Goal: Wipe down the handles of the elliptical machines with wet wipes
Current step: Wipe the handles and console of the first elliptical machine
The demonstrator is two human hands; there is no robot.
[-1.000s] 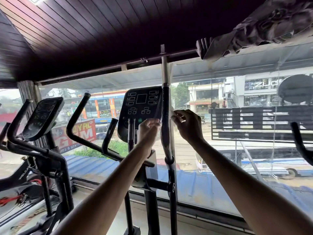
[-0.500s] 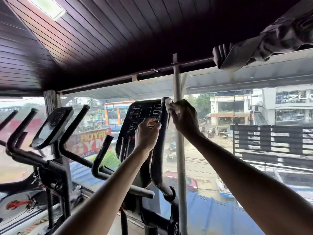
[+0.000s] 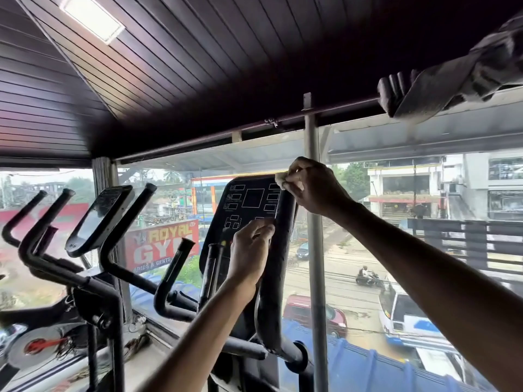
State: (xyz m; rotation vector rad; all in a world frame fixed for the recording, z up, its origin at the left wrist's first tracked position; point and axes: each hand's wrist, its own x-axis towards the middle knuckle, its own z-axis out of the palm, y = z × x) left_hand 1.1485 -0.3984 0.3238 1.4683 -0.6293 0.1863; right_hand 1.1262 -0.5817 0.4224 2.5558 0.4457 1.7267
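Observation:
A black elliptical stands before me with its console [image 3: 249,202] facing me. Its right handle [image 3: 278,267] rises as a thick black padded bar. My right hand [image 3: 314,185] pinches a small white wet wipe [image 3: 281,179] against the very top of that handle. Lower down, my left hand [image 3: 250,250] grips the same handle at mid-height, fingers curled round its left side. The left handle [image 3: 172,273] of this machine curves up to the left, untouched.
A second machine with a console [image 3: 96,219] and black handles [image 3: 36,236] stands at the left. A grey window post [image 3: 315,250] runs just behind the wiped handle. Glass panes look out on a street. A rolled blind [image 3: 452,80] hangs at the upper right.
My right hand has slid the wipe up the right handle from mid-height to its top end. My left hand has kept its hold on the handle. The camera has tilted up.

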